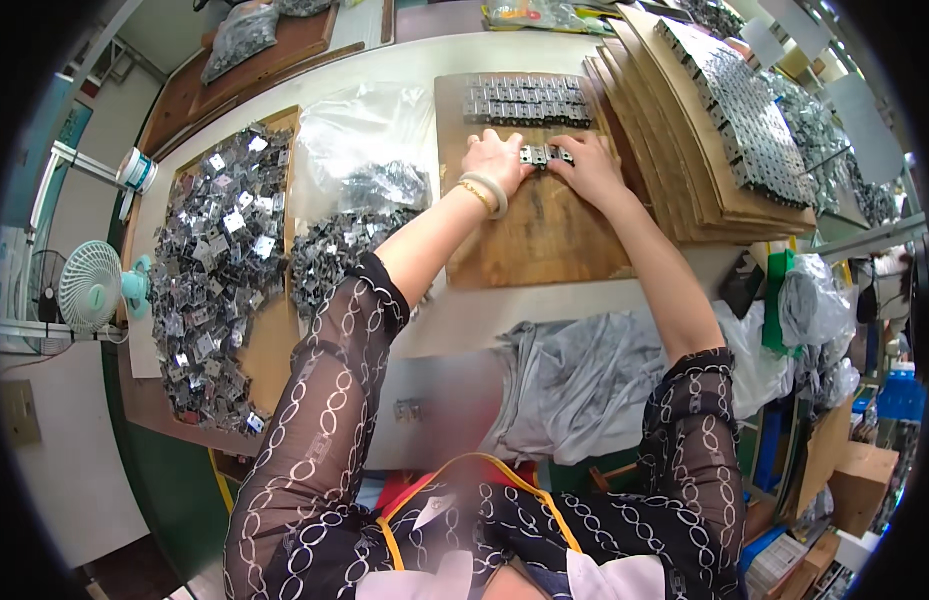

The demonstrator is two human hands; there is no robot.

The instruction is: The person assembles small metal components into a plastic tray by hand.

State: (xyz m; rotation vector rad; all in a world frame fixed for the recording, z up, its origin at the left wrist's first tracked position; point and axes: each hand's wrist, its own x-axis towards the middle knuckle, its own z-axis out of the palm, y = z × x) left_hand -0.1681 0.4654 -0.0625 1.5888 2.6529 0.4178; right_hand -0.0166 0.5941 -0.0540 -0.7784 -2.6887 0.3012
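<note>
A short row of small metal pieces [542, 155], silver with dark parts, lies on a brown wooden board [529, 240]. At its left end the curled fingers of my left hand [495, 160] press in. My right hand [588, 168] grips the other end, thumb and fingers bent round it. Just beyond my fingers, several finished-looking rows of like metal pieces [527, 102] lie side by side at the board's far end. The undersides of the pieces and parts of my fingertips are hidden.
Left of the board are a heap of small dark pieces [344, 240], a clear plastic bag [359, 125] and a large pile of metal plates [219, 240]. Stacked boards [664, 150] on the right carry a metal-piece array [739, 120]. Grey cloth [584, 385] lies nearer; a fan [91, 285] stands left.
</note>
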